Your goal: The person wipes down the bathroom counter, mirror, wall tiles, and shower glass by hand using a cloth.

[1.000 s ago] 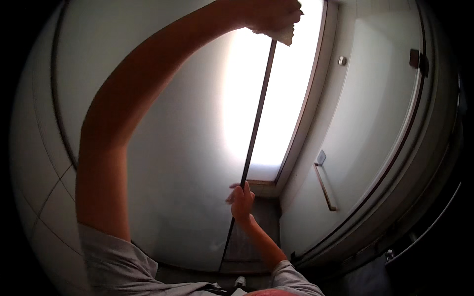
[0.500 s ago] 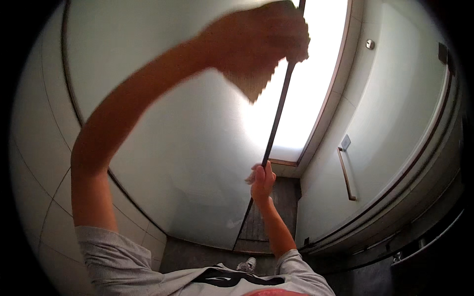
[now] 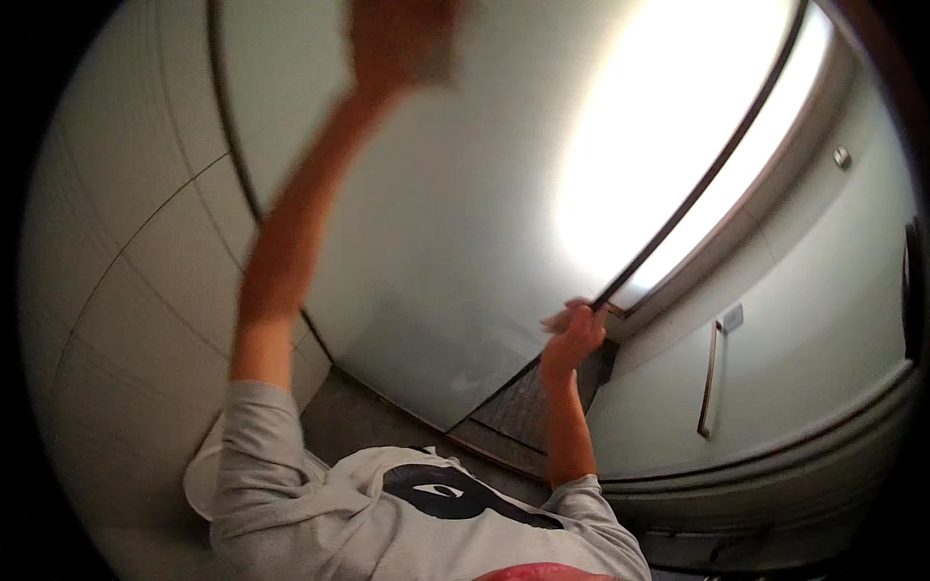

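Note:
A frosted glass panel (image 3: pixel 417 242) with a dark edge strip (image 3: pixel 712 169) stands before me. My right hand (image 3: pixel 573 341) is wrapped round that strip near its lower part, with some fingertips showing through on the panel's face. Up at the top edge of the view, my left hand (image 3: pixel 399 44) lies against or close to the upper glass, blurred by motion and partly cut off. A small smeared bit of brownish cloth (image 3: pixel 442 68) shows beside its fingers; most of the cloth is hidden behind the hand.
Pale tiled wall (image 3: pixel 126 320) runs along the left. To the right is another frosted glass door (image 3: pixel 775 387) with a bar handle (image 3: pixel 710 378). Bright light comes through behind the panel. Dark floor (image 3: pixel 363 412) shows below, and a white rounded object (image 3: pixel 201 474) sits at lower left.
My left hand has swept the cloth from the panel's dark edge leftward across the upper glass. The view has turned and tilted. My right hand keeps its hold on the edge.

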Demonstrator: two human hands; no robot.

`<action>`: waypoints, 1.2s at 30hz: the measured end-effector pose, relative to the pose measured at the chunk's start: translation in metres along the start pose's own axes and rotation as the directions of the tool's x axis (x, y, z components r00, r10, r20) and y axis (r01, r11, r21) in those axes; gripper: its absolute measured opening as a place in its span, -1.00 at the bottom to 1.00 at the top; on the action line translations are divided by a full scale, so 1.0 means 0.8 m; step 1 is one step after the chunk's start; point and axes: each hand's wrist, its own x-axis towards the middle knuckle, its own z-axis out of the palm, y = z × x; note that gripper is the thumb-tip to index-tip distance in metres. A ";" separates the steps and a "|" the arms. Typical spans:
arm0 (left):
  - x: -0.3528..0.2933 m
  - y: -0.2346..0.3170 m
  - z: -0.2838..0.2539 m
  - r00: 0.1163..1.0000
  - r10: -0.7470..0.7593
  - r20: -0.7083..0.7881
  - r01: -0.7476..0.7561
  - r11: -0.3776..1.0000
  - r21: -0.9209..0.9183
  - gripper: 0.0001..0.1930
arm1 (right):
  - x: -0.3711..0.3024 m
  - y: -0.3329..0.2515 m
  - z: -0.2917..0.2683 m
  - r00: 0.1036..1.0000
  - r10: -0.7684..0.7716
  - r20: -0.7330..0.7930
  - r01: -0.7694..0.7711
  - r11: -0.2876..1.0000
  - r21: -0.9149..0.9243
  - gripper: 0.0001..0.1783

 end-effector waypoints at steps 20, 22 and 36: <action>-0.193 -0.220 -0.042 0.850 -0.246 -0.465 0.301 0.953 0.046 -0.40 | -0.001 -0.058 0.009 0.961 -0.002 -0.275 -0.094 0.937 -0.335 -0.43; -0.270 -0.268 -0.033 0.758 -0.330 -0.563 0.464 0.879 0.109 -0.40 | -0.002 -0.067 0.016 0.946 0.013 -0.324 -0.125 0.936 -0.329 -0.42; -0.239 0.089 0.051 0.950 0.019 -0.313 -0.055 0.993 -0.107 -0.36 | 0.018 -0.037 0.013 0.897 0.047 -0.439 -0.181 0.946 -0.270 -0.42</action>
